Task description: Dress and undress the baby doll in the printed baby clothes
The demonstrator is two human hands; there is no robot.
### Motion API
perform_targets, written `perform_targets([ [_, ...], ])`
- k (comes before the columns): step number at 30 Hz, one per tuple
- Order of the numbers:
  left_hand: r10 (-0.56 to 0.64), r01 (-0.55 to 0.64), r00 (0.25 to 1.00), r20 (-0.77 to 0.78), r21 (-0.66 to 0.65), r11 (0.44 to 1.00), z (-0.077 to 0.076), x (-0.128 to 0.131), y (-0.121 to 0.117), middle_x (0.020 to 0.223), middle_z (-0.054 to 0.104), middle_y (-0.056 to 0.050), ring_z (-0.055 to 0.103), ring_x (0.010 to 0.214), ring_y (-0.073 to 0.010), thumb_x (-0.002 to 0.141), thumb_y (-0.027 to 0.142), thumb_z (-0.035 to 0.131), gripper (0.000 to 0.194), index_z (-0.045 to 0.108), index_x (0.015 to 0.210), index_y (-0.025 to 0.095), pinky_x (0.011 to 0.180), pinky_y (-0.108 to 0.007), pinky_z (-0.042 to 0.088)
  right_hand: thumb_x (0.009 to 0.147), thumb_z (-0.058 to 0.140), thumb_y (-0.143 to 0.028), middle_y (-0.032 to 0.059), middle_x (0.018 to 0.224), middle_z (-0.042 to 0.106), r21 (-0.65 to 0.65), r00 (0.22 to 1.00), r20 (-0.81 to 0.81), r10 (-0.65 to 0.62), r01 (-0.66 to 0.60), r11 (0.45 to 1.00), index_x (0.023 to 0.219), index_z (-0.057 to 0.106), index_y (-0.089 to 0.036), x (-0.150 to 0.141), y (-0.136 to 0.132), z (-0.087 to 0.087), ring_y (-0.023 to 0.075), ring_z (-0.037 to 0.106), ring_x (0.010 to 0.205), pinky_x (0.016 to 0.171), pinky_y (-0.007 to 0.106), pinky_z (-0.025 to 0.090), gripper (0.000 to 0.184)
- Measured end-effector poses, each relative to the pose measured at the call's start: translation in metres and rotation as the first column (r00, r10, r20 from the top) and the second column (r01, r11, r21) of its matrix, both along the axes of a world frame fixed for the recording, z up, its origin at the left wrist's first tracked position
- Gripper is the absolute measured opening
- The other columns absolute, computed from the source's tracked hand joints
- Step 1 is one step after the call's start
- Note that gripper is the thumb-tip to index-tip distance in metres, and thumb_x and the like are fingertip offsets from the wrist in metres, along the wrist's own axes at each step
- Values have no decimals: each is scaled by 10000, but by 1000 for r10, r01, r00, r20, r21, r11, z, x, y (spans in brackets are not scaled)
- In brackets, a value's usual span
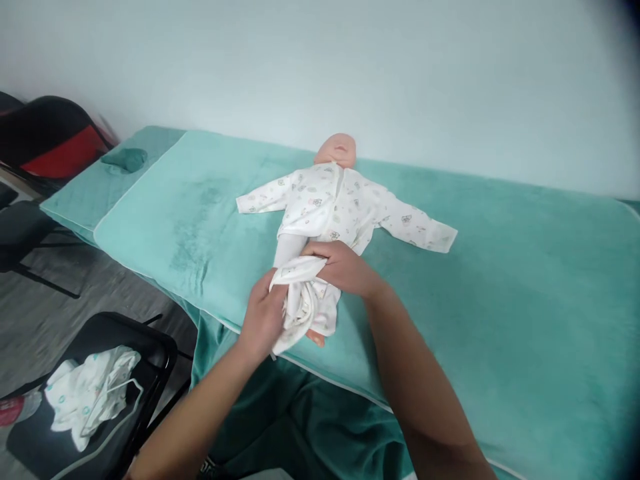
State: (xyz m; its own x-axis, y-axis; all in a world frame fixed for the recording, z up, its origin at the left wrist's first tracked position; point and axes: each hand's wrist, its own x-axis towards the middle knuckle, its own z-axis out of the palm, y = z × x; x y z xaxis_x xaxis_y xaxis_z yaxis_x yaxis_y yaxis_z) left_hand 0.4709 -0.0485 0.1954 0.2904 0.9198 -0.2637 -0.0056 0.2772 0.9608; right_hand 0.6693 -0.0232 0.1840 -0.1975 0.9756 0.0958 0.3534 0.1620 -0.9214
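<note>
A baby doll [336, 150] lies on its back in a white printed long-sleeved top [345, 207], its sleeves spread to both sides. White printed baby pants [300, 270] are bunched around its lower legs. My left hand [263, 317] is closed on the left side of the gathered cloth. Across from it, my right hand [345, 267] pinches the upper edge beside the doll's white-covered thigh [290, 248]. One pant leg [327, 310] covers the leg on the right, and a bare foot [316, 338] shows below its cuff. The other foot is hidden by the bunched fabric.
A green-covered massage bed [500, 320] stands against a pale wall, with a face hole [125, 160] at its left end. At lower left, a black chair [145, 340] holds crumpled white clothing [93, 390], a hanger [133, 387] and a bottle [20, 407].
</note>
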Motion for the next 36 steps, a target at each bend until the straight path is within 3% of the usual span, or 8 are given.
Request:
perform_targets([
  [3,81,-70,995,51,-188,980,6,-4,-31,1017,740,-49,695,930,-232,945,473,540,325,674,1155,264,731,-330,545,830,632,-209,-8,817,736,16,995,95,-12,10,1000,815,733,-220,-6,0,-1,192,649,784,698,277,431,102],
  [7,125,-102,989,83,-235,967,3,-7,-48,1074,741,-59,692,983,-246,925,535,573,363,660,1168,280,769,-350,549,798,611,-151,-11,810,755,29,986,160,-35,30,999,827,760,-239,-7,1,-4,192,650,744,679,285,428,176],
  [15,-153,147,978,-144,-49,988,1,-1,-23,1087,731,-52,654,1001,-238,750,476,857,549,656,1182,204,861,-323,514,851,621,-218,15,921,771,10,997,-12,70,-70,998,907,747,-207,1,-1,-3,201,691,838,750,291,485,138],
  [19,-230,226,972,-56,-73,971,0,2,-12,962,740,-44,646,871,-192,793,425,809,374,731,1032,147,794,-279,491,864,632,-245,20,932,755,-26,991,-8,135,-136,990,925,724,-193,5,-2,-2,196,683,858,763,283,483,122],
  [24,-57,66,995,84,-110,992,-14,-8,-6,714,633,29,438,538,-84,828,432,757,407,743,1145,179,488,-213,323,886,652,-336,27,960,742,-110,953,116,281,-269,957,943,720,-183,15,-4,9,211,667,880,750,286,459,177],
  [28,17,4,985,174,-117,993,-17,-5,-5,651,571,47,414,511,-71,809,389,784,325,753,1043,165,475,-209,317,766,814,-495,20,970,732,-221,898,185,400,-359,907,994,715,-183,20,-3,18,221,649,872,730,286,448,398],
  [32,84,-42,962,259,-163,986,-4,4,-6,617,586,52,406,482,-65,801,356,788,300,756,1021,155,512,-223,352,825,731,-438,7,962,733,-219,933,246,263,-211,953,938,695,-200,8,-4,18,215,645,881,733,285,430,266],
  [36,116,-48,952,283,-235,971,15,-3,-21,807,730,-11,604,656,-136,824,321,766,318,766,1105,172,599,-238,447,781,645,-243,-24,876,724,-172,957,279,75,-27,985,863,669,-221,-8,-5,17,180,635,825,699,272,393,89],
])
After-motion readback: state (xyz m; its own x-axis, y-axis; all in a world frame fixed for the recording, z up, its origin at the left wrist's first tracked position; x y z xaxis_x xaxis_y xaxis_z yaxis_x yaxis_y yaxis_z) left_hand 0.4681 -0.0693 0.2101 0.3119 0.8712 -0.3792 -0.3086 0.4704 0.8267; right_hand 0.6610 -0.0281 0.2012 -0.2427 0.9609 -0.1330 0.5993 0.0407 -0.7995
